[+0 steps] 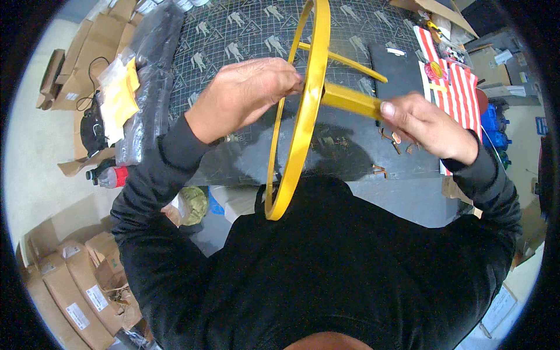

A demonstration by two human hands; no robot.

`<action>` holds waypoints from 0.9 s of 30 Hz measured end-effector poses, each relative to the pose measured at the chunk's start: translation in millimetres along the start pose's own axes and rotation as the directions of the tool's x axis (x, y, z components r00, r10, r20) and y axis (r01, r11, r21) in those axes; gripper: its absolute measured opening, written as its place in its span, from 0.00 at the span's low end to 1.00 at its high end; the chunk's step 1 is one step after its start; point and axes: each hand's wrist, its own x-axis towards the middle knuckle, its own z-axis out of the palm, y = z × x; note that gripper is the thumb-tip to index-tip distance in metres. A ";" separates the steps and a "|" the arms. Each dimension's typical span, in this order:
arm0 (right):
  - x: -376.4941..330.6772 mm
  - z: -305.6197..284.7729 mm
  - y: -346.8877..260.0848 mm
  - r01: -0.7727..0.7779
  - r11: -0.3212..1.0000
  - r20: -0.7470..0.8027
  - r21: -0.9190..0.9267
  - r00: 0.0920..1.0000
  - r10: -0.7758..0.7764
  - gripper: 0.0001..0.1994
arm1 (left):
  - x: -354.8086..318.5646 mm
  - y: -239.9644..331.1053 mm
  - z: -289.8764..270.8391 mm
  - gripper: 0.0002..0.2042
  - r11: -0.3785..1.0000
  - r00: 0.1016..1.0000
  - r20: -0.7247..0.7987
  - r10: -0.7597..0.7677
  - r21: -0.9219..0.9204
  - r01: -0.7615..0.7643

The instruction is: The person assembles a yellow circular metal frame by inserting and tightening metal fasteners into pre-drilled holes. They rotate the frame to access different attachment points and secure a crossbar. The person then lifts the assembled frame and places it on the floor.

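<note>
- Bunching its fingertips together at eleven o'clock, left hand [248, 93] is reaching against the yellow ring [300, 137]; cannot tell if pinching anything.
- Ring is standing edgewise at twelve o'clock, above the dark table [350, 164].
- Farther bar [356, 67] and nearer bar [353, 102] are already projecting rightward; any fastening left isn't showing.
- Right hand [429, 123], two o'clock, is clamping nearer bar, thumb uppermost.

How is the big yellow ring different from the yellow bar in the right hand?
The yellow ring curves round, while the yellow bar is straight. The ring is much bigger; the bar is short. The ring is seen nearly edge-on, while the bar sticks out sideways from it into the right hand. Both are yellow.
</note>
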 end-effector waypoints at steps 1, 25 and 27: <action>0.3 -8.0 0.2 -0.266 0.944 0.339 0.195 0.922 0.189 0.35 | 3.0 -3.3 -3.3 0.09 0.992 0.991 0.038 0.125 0.014 -0.126; 10.9 -6.6 -4.9 -0.284 0.918 0.469 0.277 0.874 0.129 0.32 | -24.8 7.5 -18.3 0.12 0.966 0.985 0.014 0.174 0.193 -0.173; 14.6 -11.5 -7.3 -0.495 0.774 0.677 0.394 0.726 0.120 0.32 | -21.7 10.9 -14.8 0.12 0.969 0.985 0.016 0.173 0.179 -0.173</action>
